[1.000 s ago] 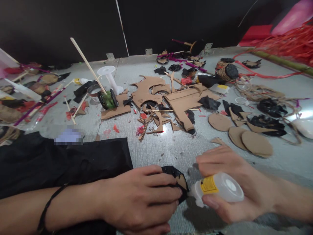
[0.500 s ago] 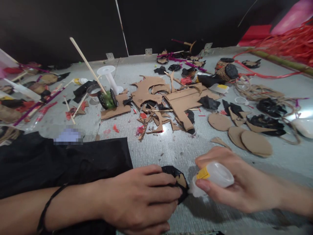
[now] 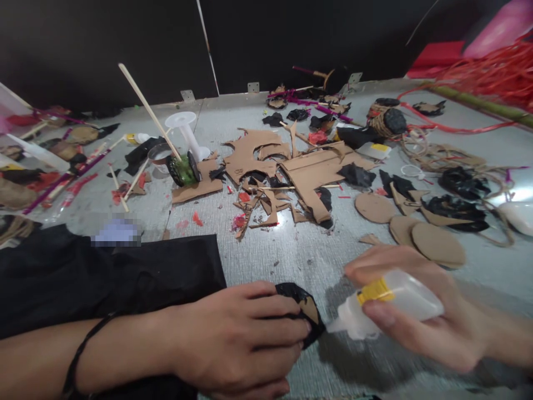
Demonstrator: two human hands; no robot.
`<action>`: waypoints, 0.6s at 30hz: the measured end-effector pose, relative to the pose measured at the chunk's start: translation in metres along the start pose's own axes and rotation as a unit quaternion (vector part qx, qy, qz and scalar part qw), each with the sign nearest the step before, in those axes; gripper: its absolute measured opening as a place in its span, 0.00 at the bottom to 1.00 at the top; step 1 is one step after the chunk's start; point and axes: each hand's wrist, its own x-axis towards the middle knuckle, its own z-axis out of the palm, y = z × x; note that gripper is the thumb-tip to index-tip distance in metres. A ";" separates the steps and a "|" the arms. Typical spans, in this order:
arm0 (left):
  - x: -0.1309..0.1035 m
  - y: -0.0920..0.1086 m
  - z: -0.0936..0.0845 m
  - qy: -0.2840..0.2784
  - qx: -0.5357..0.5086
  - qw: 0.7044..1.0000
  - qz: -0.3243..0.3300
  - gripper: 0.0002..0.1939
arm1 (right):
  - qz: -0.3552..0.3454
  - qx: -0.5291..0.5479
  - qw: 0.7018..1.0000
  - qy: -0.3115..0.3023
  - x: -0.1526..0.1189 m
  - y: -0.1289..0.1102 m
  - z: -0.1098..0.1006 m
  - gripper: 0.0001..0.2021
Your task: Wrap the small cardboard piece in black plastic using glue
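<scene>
My left hand [image 3: 237, 333] lies over a cardboard disc covered in black plastic [image 3: 297, 294], its fingers closed on the piece and hiding most of it. A patch of bare brown cardboard shows near my fingertips. In my right hand [image 3: 433, 328] is a small clear squeeze bottle of glue [image 3: 412, 294] with a yellow label, gripped between thumb and fingers. The bottle tilts left, its thin nozzle at the right edge of the disc; whether it touches, I cannot tell.
A black plastic sheet [image 3: 179, 261] lies under my left forearm. Round cardboard discs [image 3: 437, 244] rest behind my right hand. Cut cardboard scraps [image 3: 308, 172] cover the middle. A stick stands in a green reel [image 3: 189, 169] near a white spool [image 3: 181, 119]. Red strips [image 3: 495, 78] pile at far right.
My right hand has drawn the glue bottle to the right and tipped it lower, so its nozzle now shows beside the disc. The left hand stays in place.
</scene>
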 end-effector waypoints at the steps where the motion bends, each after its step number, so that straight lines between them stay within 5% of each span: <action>1: 0.000 0.000 0.000 -0.001 -0.001 1.000 0.000 0.18 | -0.015 -0.010 1.000 -0.010 -0.001 0.002 -0.001 0.26; 8: 0.000 0.000 0.000 -0.003 0.003 1.000 0.000 0.17 | -0.085 -0.065 0.992 -0.067 -0.002 0.010 0.008 0.22; 18: 0.002 0.000 -0.001 -0.004 0.014 1.000 0.000 0.15 | -0.086 -0.083 0.986 -0.117 -0.001 0.004 0.005 0.21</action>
